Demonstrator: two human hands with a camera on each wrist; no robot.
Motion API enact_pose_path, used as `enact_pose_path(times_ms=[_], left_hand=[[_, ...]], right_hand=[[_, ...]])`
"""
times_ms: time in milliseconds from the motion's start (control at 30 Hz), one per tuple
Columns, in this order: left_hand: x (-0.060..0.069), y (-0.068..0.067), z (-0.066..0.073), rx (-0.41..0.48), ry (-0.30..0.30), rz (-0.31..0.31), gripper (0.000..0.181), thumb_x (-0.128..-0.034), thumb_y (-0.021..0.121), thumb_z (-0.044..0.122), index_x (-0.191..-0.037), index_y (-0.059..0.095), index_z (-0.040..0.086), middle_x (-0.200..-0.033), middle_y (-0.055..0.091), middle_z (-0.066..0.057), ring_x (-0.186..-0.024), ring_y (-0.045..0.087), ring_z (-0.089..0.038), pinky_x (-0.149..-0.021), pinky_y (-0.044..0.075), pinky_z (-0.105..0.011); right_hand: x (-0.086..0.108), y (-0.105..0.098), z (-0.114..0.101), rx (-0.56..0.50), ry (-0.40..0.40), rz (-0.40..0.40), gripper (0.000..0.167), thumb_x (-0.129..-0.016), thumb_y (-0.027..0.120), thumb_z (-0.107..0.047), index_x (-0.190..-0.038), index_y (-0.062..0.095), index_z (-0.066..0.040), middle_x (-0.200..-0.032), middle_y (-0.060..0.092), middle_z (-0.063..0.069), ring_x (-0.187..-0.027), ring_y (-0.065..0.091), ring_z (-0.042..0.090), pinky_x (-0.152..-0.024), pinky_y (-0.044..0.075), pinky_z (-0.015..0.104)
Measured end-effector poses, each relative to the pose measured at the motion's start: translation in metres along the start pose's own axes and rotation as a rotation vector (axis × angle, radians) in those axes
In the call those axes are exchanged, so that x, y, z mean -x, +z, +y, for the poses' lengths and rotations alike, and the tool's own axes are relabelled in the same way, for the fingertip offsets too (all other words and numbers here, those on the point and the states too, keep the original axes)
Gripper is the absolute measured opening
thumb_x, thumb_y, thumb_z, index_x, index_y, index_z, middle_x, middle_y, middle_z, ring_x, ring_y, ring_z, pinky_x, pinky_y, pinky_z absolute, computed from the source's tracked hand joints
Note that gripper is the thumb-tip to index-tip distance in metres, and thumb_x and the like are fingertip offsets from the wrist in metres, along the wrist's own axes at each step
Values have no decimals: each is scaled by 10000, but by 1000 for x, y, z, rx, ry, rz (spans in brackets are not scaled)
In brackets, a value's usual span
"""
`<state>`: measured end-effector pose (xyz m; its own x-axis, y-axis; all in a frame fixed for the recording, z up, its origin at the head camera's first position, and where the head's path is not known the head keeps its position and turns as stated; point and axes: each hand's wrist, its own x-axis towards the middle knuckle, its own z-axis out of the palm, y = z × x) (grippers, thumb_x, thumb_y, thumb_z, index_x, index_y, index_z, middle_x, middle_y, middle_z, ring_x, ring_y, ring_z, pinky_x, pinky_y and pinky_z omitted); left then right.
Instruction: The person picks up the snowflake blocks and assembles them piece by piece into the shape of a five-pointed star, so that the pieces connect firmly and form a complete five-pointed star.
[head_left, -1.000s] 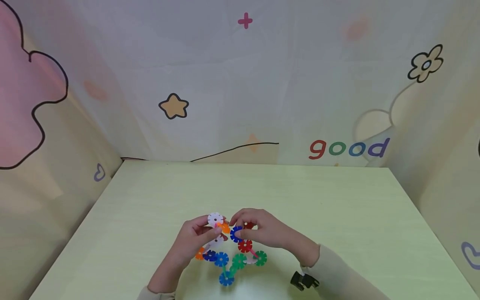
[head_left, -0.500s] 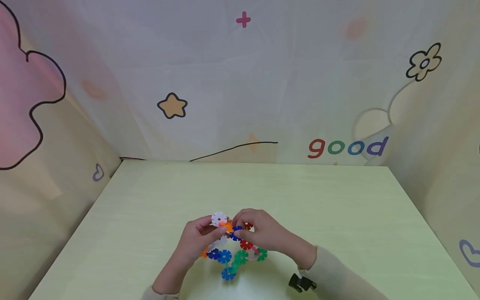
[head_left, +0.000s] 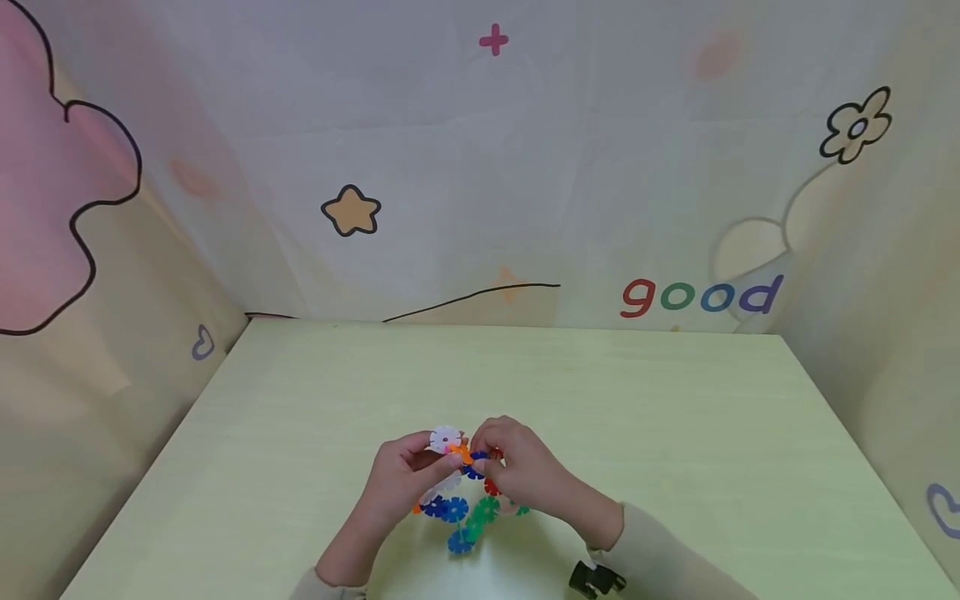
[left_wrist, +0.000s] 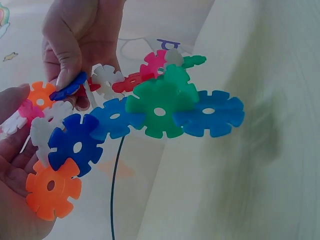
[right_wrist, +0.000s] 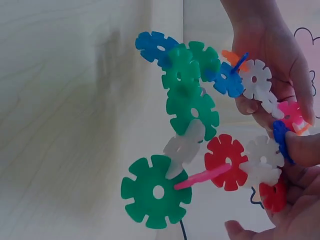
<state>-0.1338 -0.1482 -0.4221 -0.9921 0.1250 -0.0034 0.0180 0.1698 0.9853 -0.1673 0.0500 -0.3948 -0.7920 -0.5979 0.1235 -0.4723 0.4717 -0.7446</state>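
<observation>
Both hands hold one looped chain of notched plastic snowflake discs above the table. My left hand (head_left: 401,487) pinches the end with a white disc (head_left: 446,439), a pink one (left_wrist: 33,109) and an orange disc (left_wrist: 41,95). Between right thumb and fingers, my right hand (head_left: 528,471) pinches a dark blue disc (right_wrist: 281,140). The orange and dark blue discs meet at their edges; whether their slots interlock I cannot tell. Green discs (right_wrist: 192,112), a light blue disc (left_wrist: 210,112), red (right_wrist: 226,162) and white ones hang below the hands.
The pale table (head_left: 637,417) spreads under and around the hands. Behind it rises a printed cloth backdrop (head_left: 450,150), with cloth at both sides. A black object (head_left: 596,579) is by the right sleeve (head_left: 660,550).
The left hand has moved a little right with its end of the chain, bringing the orange disc against the dark blue one. The hanging discs have shifted slightly up. Both hands keep their pinch.
</observation>
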Motion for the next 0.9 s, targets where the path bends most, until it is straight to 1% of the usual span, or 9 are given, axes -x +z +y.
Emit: enact_pose_path(times_ms=[167,267,367,467,567,700,800,867,900], left_hand=[[-2,0,0,-3,-14,1,332,-958,721,163,-1197,687,-64,-1160,733,-269,-990,773,-284,-856,630,-286],[-5,-2,1,-2,-41,7,322,-963,714,166,-1206,691,-44,-1193,726,-250,-927,785,-272,-795,622,-256],[-7,-3,4,-7,-72,44,304,-957,718,158,-1201,705,-23,-1216,717,-236,-833,778,-247,-700,588,-223],[-8,-4,7,-20,-89,69,301,-953,721,152,-1201,713,-18,-1230,717,-228,-823,775,-235,-674,575,-215],[-9,-3,8,-19,-92,72,302,-957,715,143,-1206,708,-30,-1200,730,-240,-873,784,-270,-698,592,-228],[-10,-2,7,-14,-70,62,305,-955,715,135,-1207,702,-35,-1136,749,-248,-900,784,-296,-732,601,-237],[-11,0,4,1,-69,69,310,-950,724,140,-1213,708,-23,-1135,756,-227,-898,784,-246,-746,599,-223],[-12,2,3,19,-83,83,310,-947,728,135,-1215,712,-20,-1125,763,-212,-881,777,-203,-736,591,-206],[-11,3,3,28,-88,90,310,-945,729,132,-1214,713,-21,-1117,766,-211,-885,779,-202,-737,592,-203]], right_hand=[[-2,3,2,-22,34,7,116,-938,673,0,-826,682,-27,-1006,705,92,-982,594,207,-854,512,251],[-2,3,5,-1,37,27,82,-953,678,-50,-877,709,-53,-981,720,70,-949,574,166,-818,488,235],[-2,1,9,-2,33,32,70,-968,680,-105,-935,729,-67,-905,739,83,-851,584,119,-740,475,219],[-3,-2,11,-39,44,3,104,-978,674,-134,-980,735,-49,-859,748,119,-754,601,81,-680,481,190],[-4,-5,11,-55,74,-38,123,-972,681,-119,-1021,727,-16,-883,750,141,-725,618,80,-653,498,176],[-5,-8,7,-42,142,-48,105,-953,698,-91,-986,729,4,-863,758,117,-699,590,94,-629,469,183],[-4,-7,4,-52,185,-16,112,-948,702,-83,-916,736,19,-827,743,104,-705,558,108,-626,445,194],[-4,-5,3,-66,202,4,125,-948,698,-73,-892,739,30,-819,726,99,-731,534,127,-628,428,201],[-4,-4,3,-73,208,11,127,-947,696,-67,-883,739,33,-814,718,95,-751,531,132,-635,428,204]])
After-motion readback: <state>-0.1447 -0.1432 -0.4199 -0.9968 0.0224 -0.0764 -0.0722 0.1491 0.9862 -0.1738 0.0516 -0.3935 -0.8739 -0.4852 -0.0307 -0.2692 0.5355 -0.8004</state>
